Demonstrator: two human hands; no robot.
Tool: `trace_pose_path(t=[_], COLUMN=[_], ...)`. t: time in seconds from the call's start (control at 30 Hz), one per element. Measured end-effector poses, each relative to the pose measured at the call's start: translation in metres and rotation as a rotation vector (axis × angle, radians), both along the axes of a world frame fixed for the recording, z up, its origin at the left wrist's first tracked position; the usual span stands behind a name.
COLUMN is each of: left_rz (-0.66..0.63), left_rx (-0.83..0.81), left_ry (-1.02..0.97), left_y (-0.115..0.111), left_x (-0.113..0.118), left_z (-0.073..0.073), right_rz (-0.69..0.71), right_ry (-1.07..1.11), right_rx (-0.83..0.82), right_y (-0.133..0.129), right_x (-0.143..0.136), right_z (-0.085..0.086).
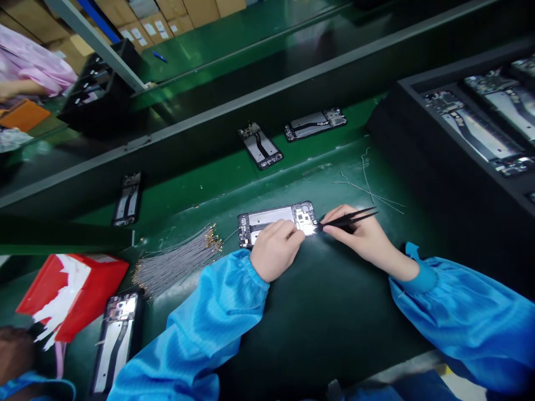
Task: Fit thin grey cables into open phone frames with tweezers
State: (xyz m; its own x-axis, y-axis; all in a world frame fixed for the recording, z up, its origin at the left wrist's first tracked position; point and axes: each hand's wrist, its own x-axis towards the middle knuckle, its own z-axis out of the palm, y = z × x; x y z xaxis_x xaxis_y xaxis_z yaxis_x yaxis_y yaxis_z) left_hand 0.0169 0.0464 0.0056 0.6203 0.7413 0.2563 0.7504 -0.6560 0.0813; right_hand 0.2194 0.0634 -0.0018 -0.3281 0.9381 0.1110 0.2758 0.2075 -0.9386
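Observation:
An opened phone body (273, 216) lies on the green bench in front of me. My left hand (276, 248) rests on its lower edge with curled fingers; what they hold, if anything, is hidden. My right hand (355, 231) grips black tweezers (351, 217), whose tips reach the phone's right end, beside the bright circuit board. A thin cable (231, 236) runs from the phone's left end toward a bundle of grey cables (178, 263) with gold-coloured ends.
More opened phones lie behind (261, 146) and at the left (117, 345). A black tray (443, 161) of phones stands at the right, near loose wires (371, 189). A red box (79, 289) is at the left. Another person's pink sleeve (42, 61) shows at the upper left.

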Motion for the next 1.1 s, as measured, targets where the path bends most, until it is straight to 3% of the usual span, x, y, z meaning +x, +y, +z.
trace_pose_path(t=[0.57,0.9,1.1], left_rz=[-0.045,-0.048,-0.006], left_rx=[0.024,0.007,-0.151], left_ry=[0.004,0.005,-0.101], left_y=[-0.002,-0.001,0.001], left_x=[0.001,0.002,0.001], left_z=[-0.002,-0.001,-0.004], right_rz=[-0.023,0.171,0.116], right_ry=[-0.077,-0.204,-0.194], right_rx=[-0.023,0.334,0.21], right_y=[0.0,-0.005,0.008], right_x=[0.001,-0.006,-0.008], right_z=[0.003,0.009,0.015])
